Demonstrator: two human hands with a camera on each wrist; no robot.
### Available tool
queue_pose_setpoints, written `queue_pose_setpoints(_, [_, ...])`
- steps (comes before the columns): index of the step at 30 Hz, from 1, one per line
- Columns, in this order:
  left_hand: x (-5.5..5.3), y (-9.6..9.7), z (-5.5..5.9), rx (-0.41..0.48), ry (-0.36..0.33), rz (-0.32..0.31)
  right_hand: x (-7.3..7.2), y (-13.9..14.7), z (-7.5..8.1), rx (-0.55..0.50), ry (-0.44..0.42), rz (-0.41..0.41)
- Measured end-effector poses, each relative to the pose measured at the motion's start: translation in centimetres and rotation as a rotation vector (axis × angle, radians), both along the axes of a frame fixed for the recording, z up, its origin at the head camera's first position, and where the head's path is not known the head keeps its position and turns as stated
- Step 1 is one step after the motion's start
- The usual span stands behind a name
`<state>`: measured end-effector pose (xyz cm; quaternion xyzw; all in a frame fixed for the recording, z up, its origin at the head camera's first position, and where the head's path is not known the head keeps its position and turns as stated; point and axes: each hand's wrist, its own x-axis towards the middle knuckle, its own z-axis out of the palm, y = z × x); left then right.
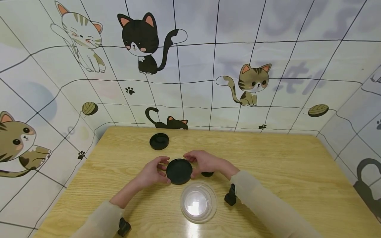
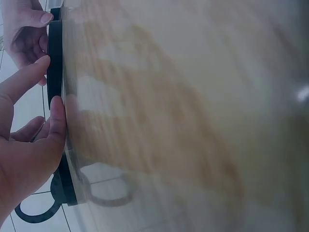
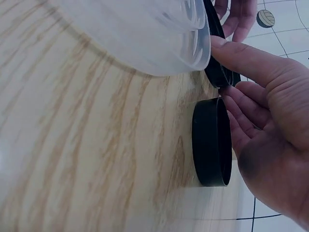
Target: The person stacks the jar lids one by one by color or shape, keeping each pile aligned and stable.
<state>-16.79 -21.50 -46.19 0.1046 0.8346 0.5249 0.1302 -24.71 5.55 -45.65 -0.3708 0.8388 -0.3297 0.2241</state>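
Observation:
A round black shallow dish (image 1: pixel 179 171) lies in the middle of the wooden table, between the two hands. On its left side, my left hand (image 1: pixel 153 172) has its fingers spread, with the thumb tip at the rim. Across from it, my right hand (image 1: pixel 205 163) bends loosely round the right side, its thumb tip close to the edge. The wrist views do not show a firm grip. Just in front is a clear plastic round container (image 1: pixel 198 202). Partly hidden under the right hand is a small round black piece (image 3: pixel 211 142), lying on the table.
Another round black dish (image 1: pixel 159 141) sits toward the table's back left. The wooden table (image 1: pixel 268 158) ends at a cloth backdrop (image 1: pixel 196 66) printed with cats and grid lines. Dark wrist mounts (image 1: pixel 231 195) hang under the sleeves.

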Motion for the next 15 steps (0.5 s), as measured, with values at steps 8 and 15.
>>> queue_pose_setpoints(8, [0.02,-0.07,0.12,-0.023,0.026,-0.039,-0.06,-0.09,-0.19,0.004,0.049,0.036])
queue_pose_setpoints(15, [-0.05,0.07,-0.02,-0.018,0.026,-0.04,-0.23,0.02,-0.41,-0.013,0.04,0.038])
